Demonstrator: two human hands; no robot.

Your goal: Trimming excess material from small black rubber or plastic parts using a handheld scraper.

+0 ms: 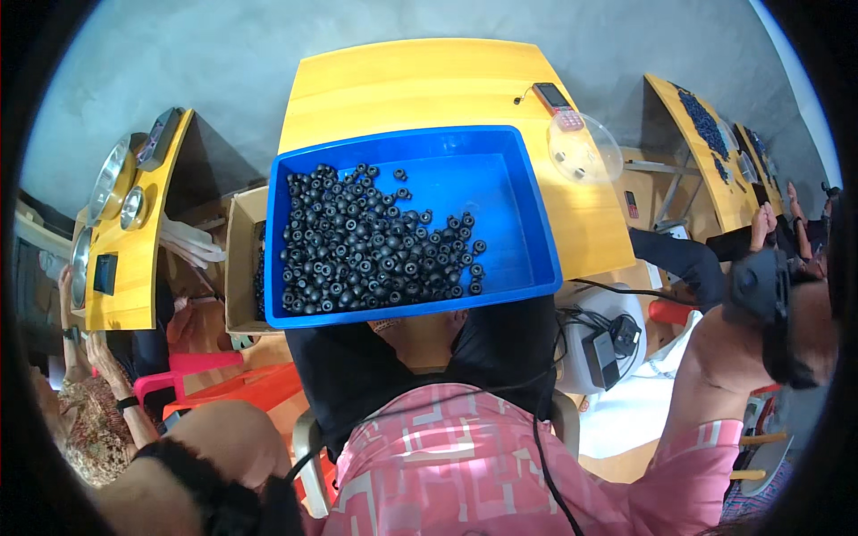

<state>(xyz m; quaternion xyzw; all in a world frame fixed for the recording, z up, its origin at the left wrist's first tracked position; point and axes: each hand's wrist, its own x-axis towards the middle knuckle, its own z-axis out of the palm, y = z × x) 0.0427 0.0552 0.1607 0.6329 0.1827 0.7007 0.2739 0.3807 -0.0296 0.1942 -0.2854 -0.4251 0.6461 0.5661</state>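
Small round black holed beads [366, 237] heaped near-left in blue rectangular plastic tray [487, 174], prob. overhanging yellow wood-look bench [420, 85] toward us. Bump + off-ctr wt could tip it, spill. Left hand [134, 502], right hand [811, 330] at frame edge; we can't tell grip.

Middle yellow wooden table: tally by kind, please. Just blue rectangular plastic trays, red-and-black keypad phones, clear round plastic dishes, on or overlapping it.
Blue rectangular plastic tray: 1
Red-and-black keypad phone: 1
Clear round plastic dish: 1
Total: 3
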